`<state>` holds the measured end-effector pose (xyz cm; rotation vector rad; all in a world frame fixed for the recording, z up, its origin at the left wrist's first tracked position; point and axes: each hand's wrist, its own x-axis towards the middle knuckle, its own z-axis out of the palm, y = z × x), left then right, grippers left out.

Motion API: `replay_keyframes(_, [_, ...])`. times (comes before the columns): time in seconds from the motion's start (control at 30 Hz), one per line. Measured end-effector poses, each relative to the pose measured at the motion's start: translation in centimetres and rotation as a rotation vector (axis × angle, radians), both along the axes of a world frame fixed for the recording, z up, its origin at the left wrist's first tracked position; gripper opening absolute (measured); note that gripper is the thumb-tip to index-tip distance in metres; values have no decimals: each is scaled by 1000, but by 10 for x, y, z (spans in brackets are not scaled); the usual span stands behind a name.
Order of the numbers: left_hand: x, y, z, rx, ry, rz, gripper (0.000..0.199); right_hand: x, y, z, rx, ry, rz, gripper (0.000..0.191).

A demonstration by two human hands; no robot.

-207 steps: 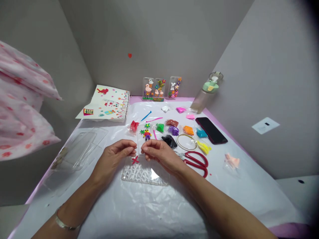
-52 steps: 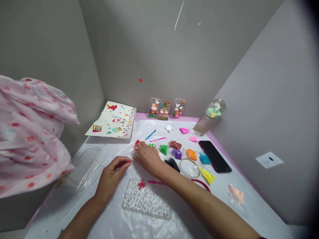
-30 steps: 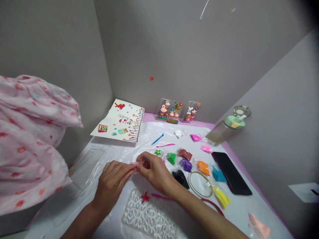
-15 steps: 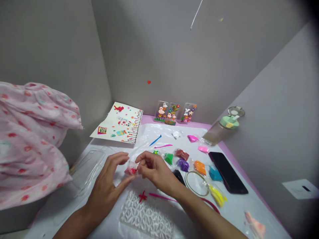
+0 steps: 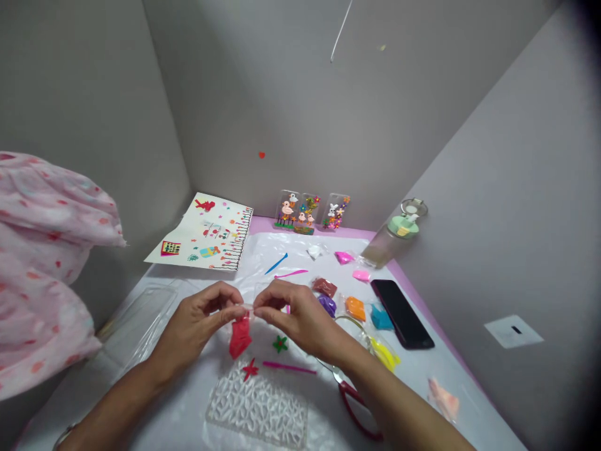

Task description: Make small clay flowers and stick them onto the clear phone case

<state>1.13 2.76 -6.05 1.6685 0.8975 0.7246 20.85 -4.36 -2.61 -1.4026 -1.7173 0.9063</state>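
Note:
Between my hands hangs a small clear plastic bag of red clay [image 5: 240, 338]. My left hand [image 5: 204, 318] pinches the bag's top between thumb and fingertips. Close beside it, my right hand [image 5: 291, 311] also pinches the upper edge of the bag. Just below my right hand lies a green clay flower [image 5: 280, 343] with a red centre. A red star-like clay piece [image 5: 250, 370] rests at the upper edge of a clear textured mould [image 5: 258, 407]. Next to it is a pink modelling tool [image 5: 291, 368]. Red-handled scissors [image 5: 357, 410] are partly hidden under my right forearm.
Bagged clay, including orange [image 5: 355, 309] and yellow [image 5: 385, 355], lies rightward near a phone [image 5: 402, 313] and a bottle [image 5: 389, 241]. Decorated clear cases [image 5: 300, 210] lean on the wall. A drawn-on sheet [image 5: 206, 235] stands back left; pink fabric [image 5: 51, 269] hangs left.
My left hand has closed from a spread grasp into a pinch. The red clay bag now hangs below my fingertips. The whole view has shifted, so surroundings appear further left.

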Motion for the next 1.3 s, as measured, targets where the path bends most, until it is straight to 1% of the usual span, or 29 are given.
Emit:
replay_keyframes(0.1, [4,3,6,-23,5,-38,22,5,2,4,26,-32,5,3])
replay_keyframes(0.2, [8,4,11,6,7,-23,19,6,5,4,34,-22,-24,7])
replay_keyframes(0.3, [10,5,11,47,25,-27,19,7,5,3,60,5,-98,12])
replay_keyframes(0.47, [8,7,8,130,31,-74,16,7,0,2,66,-17,-99,16])
replay_keyframes(0.63, [9,5,8,211,26,-147,20,4,-6,-7,60,-71,-76,12])
replay_keyframes(0.7, [12,4,7,224,36,-164,20,2,-7,-12,104,-109,-52,12])
replay_keyframes(0.77, [15,4,5,201,39,-171,18,2,-7,-16,157,-157,-56,14])
replay_keyframes(0.83, [18,5,2,141,34,-177,16,6,-5,-16,166,-183,-69,15])
replay_keyframes(0.9, [21,8,0,91,18,-157,17,17,-3,-14,111,-154,-89,18])
replay_keyframes(0.97, [23,15,-1,99,-12,-98,19,37,-5,-8,30,-113,-148,28])
replay_keyframes(1.0, [24,19,-1,128,-28,-58,19,50,-9,-6,-1,-119,-218,30])
replay_keyframes(1.07, [25,31,-4,227,-55,35,15,77,-22,-3,-16,-208,-320,28])
replay_keyframes(1.13, [25,46,-10,355,-73,132,13,103,-44,-5,-66,-345,-383,28])
replay_keyframes(1.17, [25,53,-14,426,-56,155,13,114,-57,-8,-107,-441,-414,26])
replay_keyframes(1.2, [25,60,-19,487,-9,153,14,122,-71,-12,-149,-543,-443,25])
replay_keyframes(1.27, [25,70,-28,510,125,47,22,134,-98,-24,-225,-699,-518,20])
replay_keyframes(1.3, [26,72,-32,522,164,15,28,137,-111,-31,-254,-746,-542,18])
